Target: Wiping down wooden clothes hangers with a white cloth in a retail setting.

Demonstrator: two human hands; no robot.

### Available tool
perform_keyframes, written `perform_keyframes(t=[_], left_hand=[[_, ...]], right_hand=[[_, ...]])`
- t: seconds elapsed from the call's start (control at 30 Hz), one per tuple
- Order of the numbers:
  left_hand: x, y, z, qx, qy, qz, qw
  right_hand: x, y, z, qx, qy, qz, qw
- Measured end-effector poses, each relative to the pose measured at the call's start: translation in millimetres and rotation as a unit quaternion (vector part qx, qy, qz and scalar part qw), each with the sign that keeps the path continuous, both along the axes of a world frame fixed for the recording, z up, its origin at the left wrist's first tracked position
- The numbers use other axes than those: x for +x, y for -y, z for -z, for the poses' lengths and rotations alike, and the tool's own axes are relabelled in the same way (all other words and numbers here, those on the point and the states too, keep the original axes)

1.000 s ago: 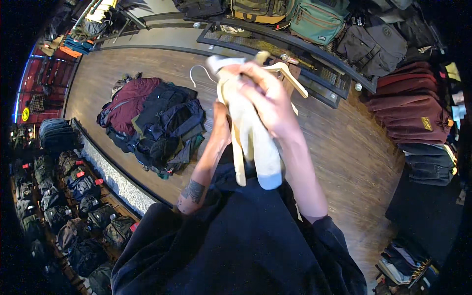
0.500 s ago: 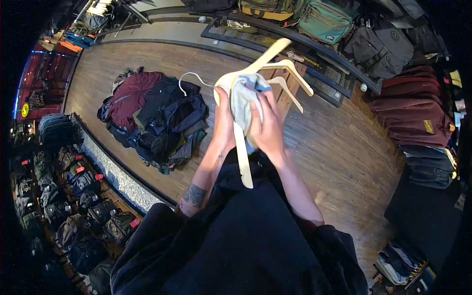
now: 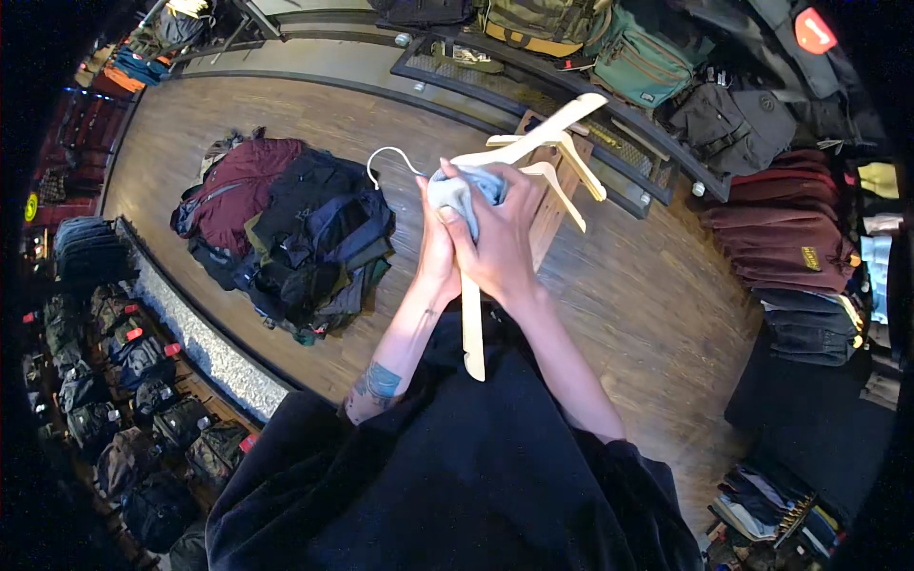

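Note:
A pale wooden clothes hanger (image 3: 472,333) with a white hook is held in front of my chest, one arm pointing down toward me and the other up to the far right. My left hand (image 3: 436,252) is closed round its middle, just below the hook. A grey-blue and whitish cloth (image 3: 451,196) is bunched over the hanger's centre. My right hand (image 3: 506,243) presses the cloth against the wood, its fingers wrapped round it from the right side. Both hands meet there and hide most of the hanger's middle.
More wooden hangers (image 3: 577,164) lie on a wooden crate (image 3: 554,205) beyond my right hand. A heap of dark and maroon clothes (image 3: 295,228) lies on the wood floor to the left. Bags (image 3: 647,59) line the far shelf; folded maroon garments (image 3: 781,228) are stacked at the right.
My right hand has shifted down and left, closing the cloth more tightly round the hanger's middle. My left thumb now overlaps the bunched cloth. The hanger has moved slightly right in view.

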State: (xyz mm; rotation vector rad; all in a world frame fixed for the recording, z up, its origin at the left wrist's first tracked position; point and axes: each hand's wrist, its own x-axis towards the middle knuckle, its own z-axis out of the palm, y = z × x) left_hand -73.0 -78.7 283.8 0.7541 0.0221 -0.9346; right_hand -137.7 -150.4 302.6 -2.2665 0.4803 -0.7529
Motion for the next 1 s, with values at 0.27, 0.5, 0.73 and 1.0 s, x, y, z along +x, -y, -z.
perform_keyframes(t=[0.27,0.5,0.73,1.0], left_hand=[[61.9,-18.0,17.1,-0.003,-0.156,-0.032,0.987],[119.3,-27.2,34.8,-0.031,-0.140,-0.123,0.982],[136.6,-48.3,46.6,-0.068,-0.143,-0.096,0.983],[134.1,-58.5,37.1,-0.095,-0.097,-0.046,0.990]], right_hand=[[23.1,-36.5,-8.8,0.060,-0.086,-0.022,0.994],[-14.5,-81.3,3.2,0.083,-0.176,-0.106,0.975],[3.1,-90.1,12.3,0.060,-0.155,-0.156,0.974],[99.8,-57.1,32.4,-0.019,-0.030,-0.044,0.998]])
